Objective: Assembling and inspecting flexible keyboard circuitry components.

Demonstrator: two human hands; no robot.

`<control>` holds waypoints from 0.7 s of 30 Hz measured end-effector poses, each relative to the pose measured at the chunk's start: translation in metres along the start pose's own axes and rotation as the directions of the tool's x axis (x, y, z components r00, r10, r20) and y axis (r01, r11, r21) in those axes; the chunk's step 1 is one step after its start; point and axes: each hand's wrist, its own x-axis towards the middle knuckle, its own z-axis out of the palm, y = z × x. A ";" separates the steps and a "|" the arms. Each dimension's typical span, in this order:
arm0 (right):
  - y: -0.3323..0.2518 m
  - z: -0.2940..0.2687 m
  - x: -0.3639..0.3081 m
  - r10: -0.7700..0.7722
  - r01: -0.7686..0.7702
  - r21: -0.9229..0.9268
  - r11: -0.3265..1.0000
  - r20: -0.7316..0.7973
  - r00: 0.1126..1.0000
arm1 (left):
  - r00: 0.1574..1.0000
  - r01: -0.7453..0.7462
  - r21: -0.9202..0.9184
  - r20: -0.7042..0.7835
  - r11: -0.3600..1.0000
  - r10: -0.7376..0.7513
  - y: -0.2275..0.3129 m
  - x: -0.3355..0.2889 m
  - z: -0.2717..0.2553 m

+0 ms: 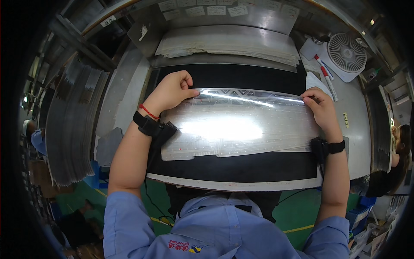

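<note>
A wide, glossy clear plastic sheet [284, 125] lies across the black mat in front of me, with bright glare over its middle. Its far edge lifts slightly, and dark mat and printed line patterns show through there. My left hand [172, 90] has its thumb on the far left corner, the fingers curled above it. At the far right corner, the thumb and forefinger of my right hand [320, 107] pinch the same edge. Beneath the sheet are other thin, pale sheets [179, 153] with uneven near edges; how they are layered is hard to tell.
The black mat [241, 170] covers the bench. Behind it rests a stack of metallic-looking sheets [228, 39]. A white fan [346, 55], a bottle [310, 48] and a red marker [324, 71] are at the back right. Tall sheet stacks [71, 129] stand left; other people are at both sides.
</note>
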 end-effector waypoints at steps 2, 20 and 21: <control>0.002 -0.001 0.000 0.018 -0.017 0.012 1.000 -0.018 1.000 | 0.998 -0.038 -0.089 -0.057 0.995 0.033 -0.012 0.000 -0.001; 0.004 -0.004 0.001 0.131 -0.127 0.102 0.987 -0.035 0.991 | 0.965 -0.213 -0.355 -0.222 0.910 0.139 -0.027 0.009 0.000; 0.002 -0.003 0.001 0.130 -0.125 0.105 0.986 -0.033 0.991 | 0.955 -0.252 -0.244 -0.218 0.937 0.200 -0.025 0.007 0.003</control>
